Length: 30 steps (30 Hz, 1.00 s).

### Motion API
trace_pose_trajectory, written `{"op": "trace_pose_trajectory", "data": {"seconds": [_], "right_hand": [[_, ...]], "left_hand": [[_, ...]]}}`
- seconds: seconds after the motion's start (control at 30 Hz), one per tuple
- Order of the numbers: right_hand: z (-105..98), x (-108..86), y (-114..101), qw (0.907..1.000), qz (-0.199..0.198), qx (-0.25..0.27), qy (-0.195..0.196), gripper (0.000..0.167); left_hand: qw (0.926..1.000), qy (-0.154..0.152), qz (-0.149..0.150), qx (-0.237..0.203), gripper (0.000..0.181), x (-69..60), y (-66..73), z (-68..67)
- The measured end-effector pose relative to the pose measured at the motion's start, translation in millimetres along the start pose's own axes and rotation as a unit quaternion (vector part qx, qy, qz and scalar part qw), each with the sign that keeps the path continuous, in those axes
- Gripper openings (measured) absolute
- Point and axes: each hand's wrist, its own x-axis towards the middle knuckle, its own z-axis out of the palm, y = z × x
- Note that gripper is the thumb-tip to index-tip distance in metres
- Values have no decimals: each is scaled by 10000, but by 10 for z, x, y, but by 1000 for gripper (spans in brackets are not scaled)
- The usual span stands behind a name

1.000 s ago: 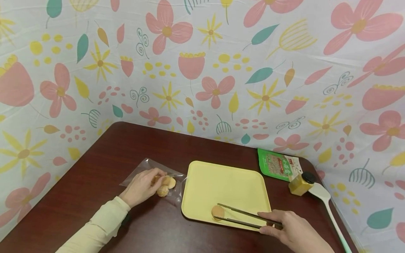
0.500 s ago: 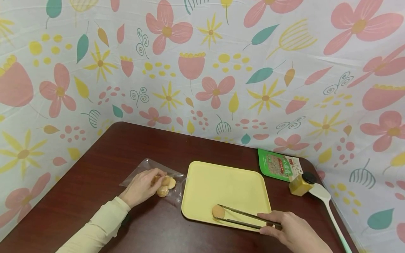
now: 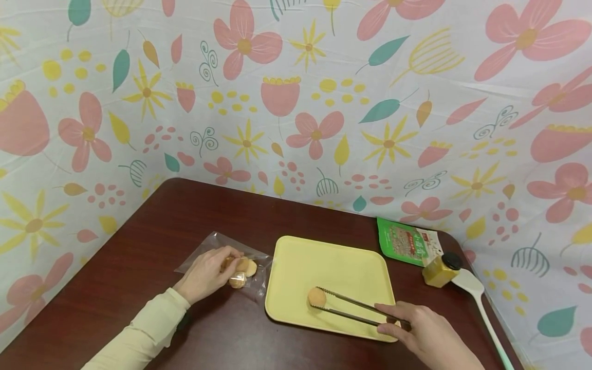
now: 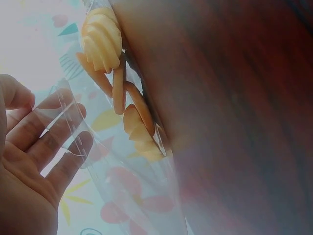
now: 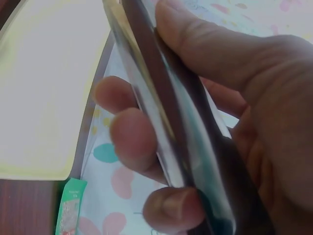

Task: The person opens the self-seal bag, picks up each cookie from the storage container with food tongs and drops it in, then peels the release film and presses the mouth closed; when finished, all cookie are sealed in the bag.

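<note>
My left hand [image 3: 208, 272] pinches the upper film of a clear plastic bag [image 3: 210, 244]. Inside that bag lie several cookies [image 4: 102, 41], some ridged and some flat; the hand partly covers them in the head view. My right hand [image 3: 423, 331] grips a pair of metal tongs [image 3: 353, 303], thumb on one side and fingers on the other. A round golden cookie [image 3: 316, 297] sits between the tong tips, over the near part of a yellow tray [image 3: 324, 262]. Whether that cookie touches the tray, I cannot tell.
A green pouch [image 3: 407, 244] lies at the back right of the dark table [image 3: 222, 205]. In front of it are a black-capped jar [image 3: 441, 270] of yellow stuff and a white spatula [image 3: 481, 303] along the right edge. A flowered cloth hangs behind.
The tongs and the round cookie have shifted a little away from me over the tray, with the right hand. My left hand and the bag have stayed in place.
</note>
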Motion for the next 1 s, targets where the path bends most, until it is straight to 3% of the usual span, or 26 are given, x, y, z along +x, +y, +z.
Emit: {"op": "trace_pose_trajectory", "data": {"seconds": [0.13, 0.43, 1.0], "right_hand": [[26, 40, -39, 9992, -274, 14, 279, 43], [88, 204, -156, 9964, -624, -279, 507, 40], [258, 570, -401, 9913, -1086, -316, 670, 35]], "left_hand": [[10000, 21, 26, 42, 14, -3, -6, -3], [10000, 57, 24, 68, 12, 1, -7, -4], [9999, 88, 24, 71, 13, -3, -21, -24]]}}
